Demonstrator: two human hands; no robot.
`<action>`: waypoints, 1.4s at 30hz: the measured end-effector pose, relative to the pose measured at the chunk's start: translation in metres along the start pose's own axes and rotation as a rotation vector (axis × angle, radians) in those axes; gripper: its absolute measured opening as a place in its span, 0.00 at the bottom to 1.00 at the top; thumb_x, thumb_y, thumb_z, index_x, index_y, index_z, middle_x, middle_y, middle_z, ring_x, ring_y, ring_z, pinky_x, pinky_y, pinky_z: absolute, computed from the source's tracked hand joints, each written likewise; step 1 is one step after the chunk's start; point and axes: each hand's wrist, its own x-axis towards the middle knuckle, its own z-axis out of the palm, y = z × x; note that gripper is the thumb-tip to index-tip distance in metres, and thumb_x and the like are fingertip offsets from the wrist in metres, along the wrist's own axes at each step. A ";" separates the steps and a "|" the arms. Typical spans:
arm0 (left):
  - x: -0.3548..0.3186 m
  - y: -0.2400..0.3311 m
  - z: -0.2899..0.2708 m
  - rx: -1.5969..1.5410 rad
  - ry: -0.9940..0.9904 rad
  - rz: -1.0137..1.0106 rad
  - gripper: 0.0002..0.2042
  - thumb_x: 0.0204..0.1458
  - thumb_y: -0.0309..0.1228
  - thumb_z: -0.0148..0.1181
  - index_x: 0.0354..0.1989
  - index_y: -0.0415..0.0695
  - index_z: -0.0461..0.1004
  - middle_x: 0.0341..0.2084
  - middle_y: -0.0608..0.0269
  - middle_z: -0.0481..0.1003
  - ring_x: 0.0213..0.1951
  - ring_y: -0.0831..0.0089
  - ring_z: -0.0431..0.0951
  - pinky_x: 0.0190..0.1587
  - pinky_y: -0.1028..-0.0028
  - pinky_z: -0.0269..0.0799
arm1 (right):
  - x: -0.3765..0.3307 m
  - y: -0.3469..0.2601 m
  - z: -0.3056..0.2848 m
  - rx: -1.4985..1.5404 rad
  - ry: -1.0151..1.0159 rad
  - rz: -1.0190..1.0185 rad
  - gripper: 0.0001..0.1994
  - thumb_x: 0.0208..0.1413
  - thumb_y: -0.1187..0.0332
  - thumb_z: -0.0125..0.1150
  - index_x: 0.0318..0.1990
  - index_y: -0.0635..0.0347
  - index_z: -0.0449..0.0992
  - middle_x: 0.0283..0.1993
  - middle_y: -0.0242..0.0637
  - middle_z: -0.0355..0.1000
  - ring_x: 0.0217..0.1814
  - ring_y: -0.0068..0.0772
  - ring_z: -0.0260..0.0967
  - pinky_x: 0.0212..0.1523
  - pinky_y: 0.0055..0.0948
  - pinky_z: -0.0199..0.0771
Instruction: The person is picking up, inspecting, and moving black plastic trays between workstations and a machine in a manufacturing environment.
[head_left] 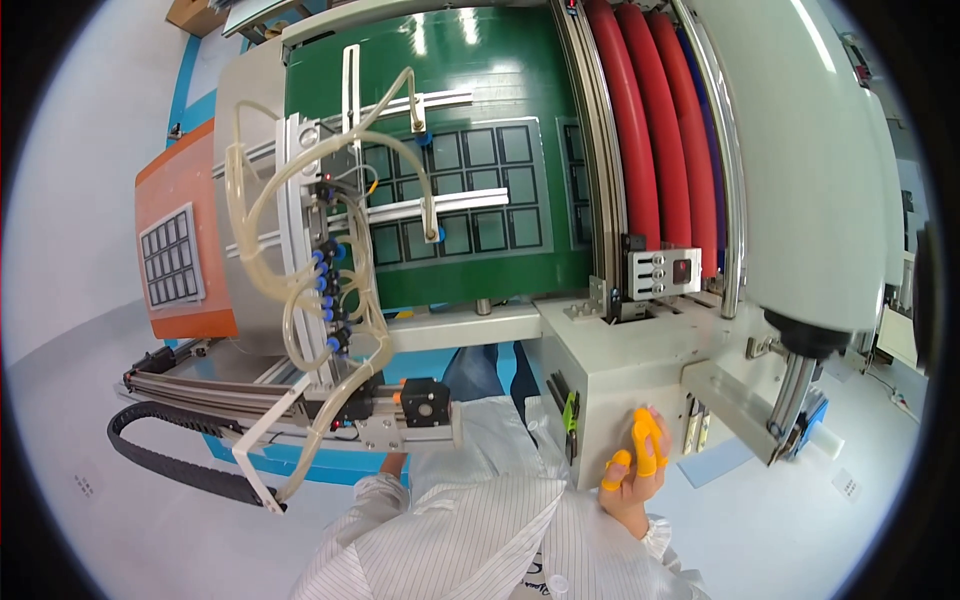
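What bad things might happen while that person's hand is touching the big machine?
1. The right hand, with orange covers on its fingers, presses on the grey machine box close to the black and green pliers, which might poke it.
2. The left hand is mostly hidden under the silver sliding rail; it could get pinched if that moves.
3. The looping clear plastic tubes might snag a sleeve.

The person's right hand (637, 470) is raised at the lower right of the view, fingers pointing up and loosely spread, not closed into a grip on anything. Orange rubber cots cover its fingertips (645, 432). The right forearm, in a white striped sleeve (480, 530) gathered at the cuff, comes up from the lower edge. Of the left hand (393, 464) only a small patch of skin shows beyond its own white cuff; its fingers are hidden.
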 end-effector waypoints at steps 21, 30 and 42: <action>0.001 -0.037 -0.014 -0.073 -0.012 -0.143 0.13 0.50 0.40 0.43 0.39 0.46 0.65 0.29 0.65 0.71 0.28 0.74 0.72 0.27 0.74 0.67 | 0.007 0.023 0.016 -0.075 -0.228 0.018 0.15 0.48 0.62 0.43 0.42 0.58 0.61 0.35 0.45 0.66 0.43 0.48 0.64 0.55 0.58 0.42; -0.068 -0.106 -0.080 -0.072 -0.031 -0.148 0.13 0.50 0.40 0.44 0.40 0.46 0.65 0.31 0.65 0.70 0.29 0.73 0.72 0.29 0.73 0.67 | 0.012 0.024 0.019 -0.103 -0.179 -0.008 0.15 0.48 0.62 0.44 0.42 0.58 0.61 0.35 0.45 0.67 0.44 0.48 0.64 0.55 0.58 0.40; -0.039 -0.013 0.036 -0.122 -0.038 0.004 0.14 0.50 0.39 0.45 0.41 0.45 0.64 0.33 0.65 0.70 0.31 0.72 0.72 0.31 0.73 0.67 | 0.007 0.012 -0.013 0.228 -0.190 -0.099 0.13 0.48 0.63 0.45 0.39 0.59 0.66 0.38 0.43 0.69 0.44 0.44 0.67 0.56 0.51 0.45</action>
